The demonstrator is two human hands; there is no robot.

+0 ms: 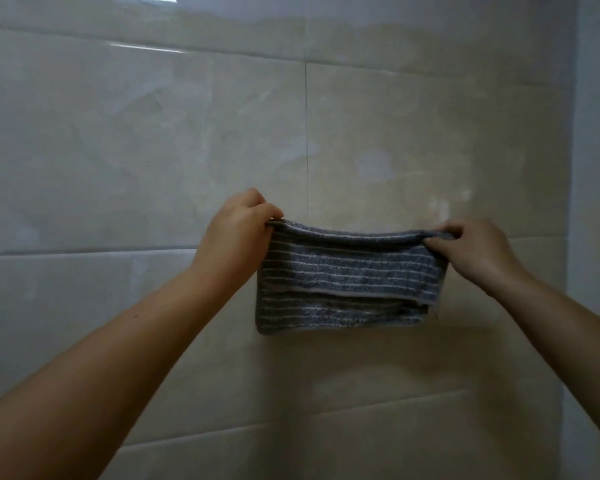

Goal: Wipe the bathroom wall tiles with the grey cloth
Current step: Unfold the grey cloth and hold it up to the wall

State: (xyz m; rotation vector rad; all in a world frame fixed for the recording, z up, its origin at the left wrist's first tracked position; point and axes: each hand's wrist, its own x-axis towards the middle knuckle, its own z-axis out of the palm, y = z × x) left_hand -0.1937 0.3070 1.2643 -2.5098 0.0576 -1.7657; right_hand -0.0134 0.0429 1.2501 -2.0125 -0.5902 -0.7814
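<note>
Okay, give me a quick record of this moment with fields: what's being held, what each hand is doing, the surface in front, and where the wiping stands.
Item held: grey terry cloth with thin pale stripes, folded over, hanging in front of the wall
Left hand: pinches the cloth's upper left corner
Right hand: pinches the cloth's upper right corner
Surface: glossy beige marbled wall tiles, with pale grout lines
Wiping: not under way; cloth stretched between both hands, contact with the tiles cannot be told
</note>
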